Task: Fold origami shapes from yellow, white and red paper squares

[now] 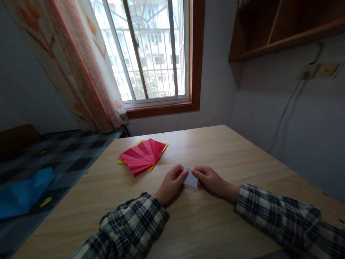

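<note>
White paper point(191, 180) — in left hand point(172, 182) and right hand point(211, 180); table point(205, 230) beneath

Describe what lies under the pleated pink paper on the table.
Yellow paper shows past several edges of the pink paper, above the wooden tabletop. The rest is covered; whether anything else lies there cannot be seen.

A small, whitish piece of paper point(191, 180), straight-edged and flat-faced, sits slightly askew, pinched at its sides between the left fingers point(178, 171) and right fingers point(201, 173). Its lower edge faces the sitter, above the table point(205, 230); whether it touches the wood, I cannot tell.
</note>
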A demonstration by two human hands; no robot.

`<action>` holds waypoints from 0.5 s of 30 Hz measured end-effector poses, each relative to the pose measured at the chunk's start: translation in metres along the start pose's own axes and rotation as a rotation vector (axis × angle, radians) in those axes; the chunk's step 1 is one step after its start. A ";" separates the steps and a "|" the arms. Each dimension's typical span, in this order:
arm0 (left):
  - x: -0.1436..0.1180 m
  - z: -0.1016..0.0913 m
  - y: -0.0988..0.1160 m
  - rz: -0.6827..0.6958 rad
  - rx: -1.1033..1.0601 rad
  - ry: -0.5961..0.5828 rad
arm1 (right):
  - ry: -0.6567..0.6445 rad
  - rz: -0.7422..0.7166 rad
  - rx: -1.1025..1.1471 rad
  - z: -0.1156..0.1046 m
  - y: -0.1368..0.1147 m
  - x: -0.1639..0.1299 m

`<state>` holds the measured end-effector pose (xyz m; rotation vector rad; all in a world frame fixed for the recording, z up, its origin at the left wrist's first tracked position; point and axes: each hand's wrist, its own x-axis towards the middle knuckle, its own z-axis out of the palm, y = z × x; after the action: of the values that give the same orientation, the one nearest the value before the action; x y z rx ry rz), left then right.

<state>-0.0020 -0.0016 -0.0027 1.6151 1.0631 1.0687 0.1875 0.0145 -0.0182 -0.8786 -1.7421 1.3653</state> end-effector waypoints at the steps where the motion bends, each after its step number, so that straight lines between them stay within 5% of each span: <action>1: 0.000 0.000 -0.002 -0.004 -0.018 0.019 | 0.013 0.006 0.006 0.000 0.001 0.000; 10: 0.001 0.001 -0.005 0.017 0.051 -0.028 | 0.115 -0.082 -0.005 0.002 0.006 0.006; 15: 0.001 0.001 0.000 0.014 0.098 -0.044 | 0.190 0.045 0.168 0.010 0.003 0.010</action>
<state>-0.0012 -0.0007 -0.0027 1.7182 1.0909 0.9988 0.1744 0.0187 -0.0210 -0.9261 -1.4501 1.3879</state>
